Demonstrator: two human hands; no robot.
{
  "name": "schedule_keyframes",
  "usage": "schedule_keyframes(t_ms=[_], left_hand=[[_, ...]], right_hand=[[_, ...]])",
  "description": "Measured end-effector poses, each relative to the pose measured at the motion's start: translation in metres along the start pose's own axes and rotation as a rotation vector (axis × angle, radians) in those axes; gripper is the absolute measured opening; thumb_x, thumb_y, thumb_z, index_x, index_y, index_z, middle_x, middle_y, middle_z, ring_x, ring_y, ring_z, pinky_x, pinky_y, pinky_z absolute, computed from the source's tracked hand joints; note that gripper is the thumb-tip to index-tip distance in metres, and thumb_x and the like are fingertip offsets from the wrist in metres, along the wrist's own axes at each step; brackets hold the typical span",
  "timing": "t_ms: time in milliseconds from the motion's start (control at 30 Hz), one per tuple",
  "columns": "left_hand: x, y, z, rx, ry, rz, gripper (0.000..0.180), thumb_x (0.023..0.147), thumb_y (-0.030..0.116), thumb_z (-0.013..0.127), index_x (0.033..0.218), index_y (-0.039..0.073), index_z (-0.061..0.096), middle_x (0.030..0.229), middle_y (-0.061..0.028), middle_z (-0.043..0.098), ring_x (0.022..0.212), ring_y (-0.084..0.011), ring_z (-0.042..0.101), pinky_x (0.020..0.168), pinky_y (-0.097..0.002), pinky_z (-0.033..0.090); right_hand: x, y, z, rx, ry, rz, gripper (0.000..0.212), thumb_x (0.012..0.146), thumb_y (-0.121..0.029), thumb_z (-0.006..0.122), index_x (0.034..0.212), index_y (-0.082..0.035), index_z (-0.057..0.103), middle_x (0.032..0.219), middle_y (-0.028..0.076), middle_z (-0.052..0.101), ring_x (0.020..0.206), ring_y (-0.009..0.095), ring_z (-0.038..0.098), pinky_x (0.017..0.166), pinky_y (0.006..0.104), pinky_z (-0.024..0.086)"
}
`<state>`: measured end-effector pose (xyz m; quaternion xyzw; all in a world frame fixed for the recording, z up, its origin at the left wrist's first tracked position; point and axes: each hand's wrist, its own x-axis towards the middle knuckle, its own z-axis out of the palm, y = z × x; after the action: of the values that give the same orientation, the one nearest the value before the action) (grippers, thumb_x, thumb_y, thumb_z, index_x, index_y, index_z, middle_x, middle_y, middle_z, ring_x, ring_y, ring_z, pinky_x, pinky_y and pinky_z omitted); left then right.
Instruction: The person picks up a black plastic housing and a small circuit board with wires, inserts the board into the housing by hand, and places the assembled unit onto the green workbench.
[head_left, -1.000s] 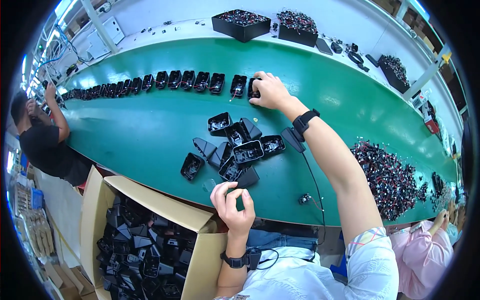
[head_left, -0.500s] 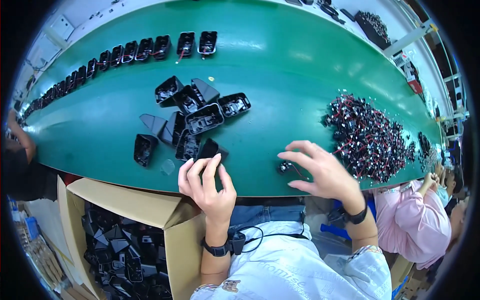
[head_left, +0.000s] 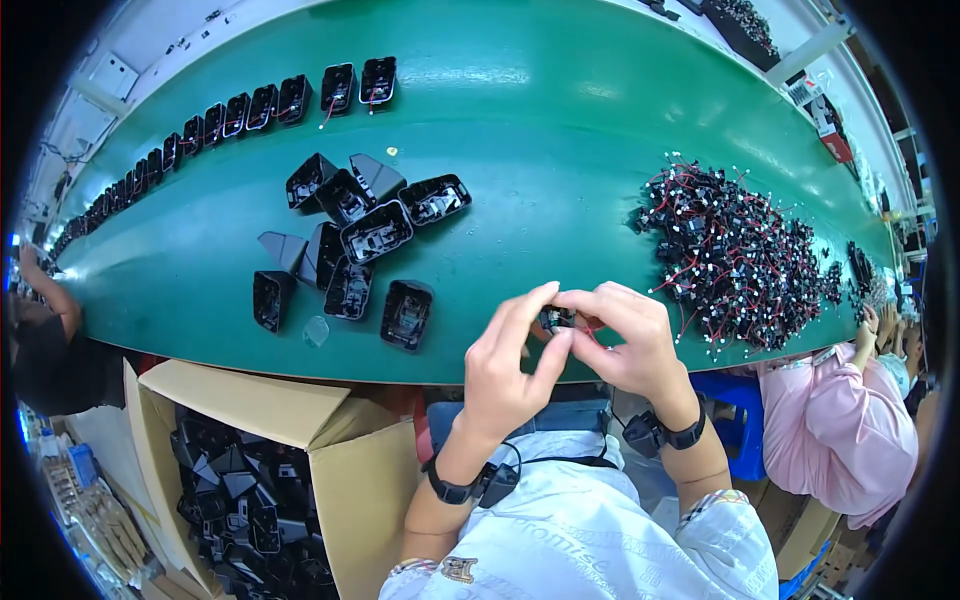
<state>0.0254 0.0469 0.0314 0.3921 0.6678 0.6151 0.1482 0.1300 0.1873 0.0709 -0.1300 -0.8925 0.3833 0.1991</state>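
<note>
Between my fingertips is a small black electronic part [head_left: 556, 319] with a red wire. My left hand [head_left: 510, 365] pinches it from the left, and my right hand [head_left: 630, 340] grips it from the right, where the wire shows by the fingers. An open black plastic housing [head_left: 407, 315] lies to the left of my left hand, hollow side up. Farther left, several more black housings [head_left: 377, 232] lie in a loose cluster. To the right of my hands is a big heap of small black parts with red wires [head_left: 735, 255].
A row of black housings with red wires [head_left: 263, 106] runs along the far left of the green table [head_left: 540, 190]. An open cardboard box [head_left: 365, 490] full of black housings stands below the near edge. Other people sit at the left and right ends, one in a pink top [head_left: 840, 430].
My left hand has left the housing and moved right. My right hand has picked the small wired part off the table, and both hands now hold it together. The view has shifted slightly.
</note>
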Motion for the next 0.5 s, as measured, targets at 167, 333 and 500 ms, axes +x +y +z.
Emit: schedule_keyframes(t_ms=[167,333,500], left_hand=[[-0.005,-0.022,-0.008,-0.202,0.127,-0.234,0.017,0.092,0.003,0.071,0.109,-0.002,0.07,0.088,-0.01,0.073,0.072,-0.0108,0.069,0.06,-0.0228,0.052],[-0.004,-0.015,-0.015,-0.442,0.071,-0.299,0.021,0.095,0.006,0.071,0.112,-0.003,0.063,0.089,-0.0098,0.071,0.074,-0.0134,0.069,0.065,-0.0244,0.054],[-0.01,-0.021,-0.018,-0.917,-0.1,-0.322,0.027,0.097,0.02,0.073,0.105,0.002,0.054,0.086,-0.0078,0.068,0.073,-0.0131,0.068,0.062,-0.022,0.051]], right_hand=[[-0.007,0.016,0.0,-0.22,0.057,-0.054,0.032,0.076,-0.009,0.084,0.107,-0.008,0.075,0.089,0.007,0.065,0.074,0.022,0.065,0.063,0.0329,0.054],[-0.005,0.013,-0.01,-0.418,0.039,0.077,0.043,0.077,-0.011,0.081,0.118,-0.005,0.072,0.113,0.011,0.061,0.096,0.028,0.063,0.083,0.0378,0.053],[-0.004,-0.017,-0.002,0.131,0.033,0.019,0.036,0.077,-0.006,0.078,0.113,-0.002,0.074,0.099,0.011,0.068,0.087,0.022,0.067,0.072,0.0324,0.054]])
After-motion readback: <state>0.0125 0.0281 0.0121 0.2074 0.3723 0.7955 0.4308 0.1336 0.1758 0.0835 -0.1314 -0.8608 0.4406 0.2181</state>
